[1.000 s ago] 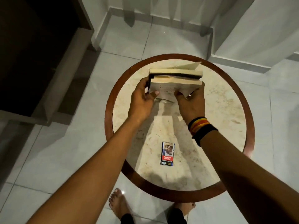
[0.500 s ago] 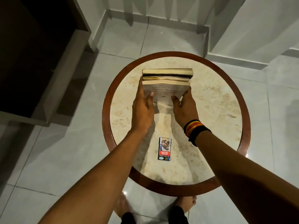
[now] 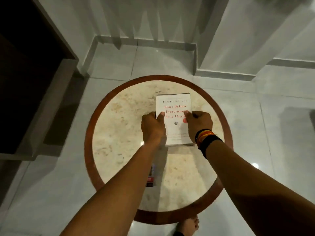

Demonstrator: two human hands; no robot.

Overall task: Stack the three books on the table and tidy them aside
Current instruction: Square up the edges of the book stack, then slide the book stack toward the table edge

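Book stack [image 3: 173, 120] lies flat on the round marble-topped table [image 3: 119, 133], slightly right of centre toward the far side. Only the white top cover with red title lettering shows; the books beneath are hidden from above, so their alignment cannot be checked.

Left hand [image 3: 152, 127] clamps the stack's left edge, thumb on the cover. Right hand [image 3: 198, 124] clamps the right edge likewise, thumb on the cover. Both hands closed on the stack.

Step in hand, by my reading: settle and square the pile, then slide it aside.
- Keep pressure even from both sides so lower books do not skew
- Push low along the tabletop rather than lifting
- Stop short of the wooden rim
- Small printed box [image 3: 151, 176] near the front edge, partly behind the left forearm; well clear

Versus half a second ago: the stack was tilted up, page edges facing the camera; now it is down flat, cover up, and the hands have shifted to its sides
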